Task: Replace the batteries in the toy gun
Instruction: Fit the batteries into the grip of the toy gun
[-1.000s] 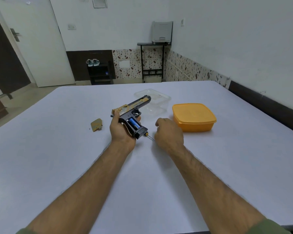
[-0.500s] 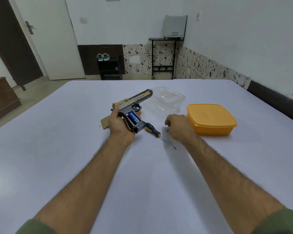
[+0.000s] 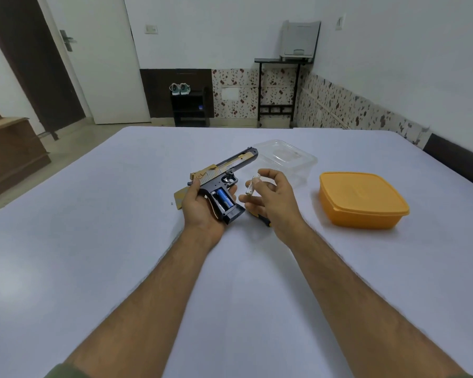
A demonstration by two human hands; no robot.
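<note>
A: Between your two hands, what sits closest to the fingers?

B: Your left hand (image 3: 202, 207) has its fingers curled round the grip of the gun (image 3: 224, 178), thumb along the near side of the frame. You hold it side-up, barrel pointing away and to your right. The grip panel is off, and a blue battery (image 3: 224, 199) lies in the open bay just beside your fingertips.

A: And the right hand?

B: Your right hand (image 3: 273, 197) is raised just right of the gun's grip. Thumb and forefinger pinch a small pale cell (image 3: 252, 184), tilted, its lower end pointing down toward the bay. The other fingers are loosely bent below it. The cell is near the gun but apart from it.

A: Anything under that hand?

B: A screwdriver (image 3: 262, 219) lies on the table (image 3: 93, 241), mostly hidden by your palm; you see only a bit of black and yellow handle.

A: Behind the left fingers?

B: A tan cover (image 3: 179, 199) pokes out on the table, partly hidden by your hand.

A: Beyond the right fingertips?

B: A clear tub (image 3: 290, 162) stands on the table, and farther right of your knuckles an orange box (image 3: 361, 200) with its lid on, well apart from your hand.
</note>
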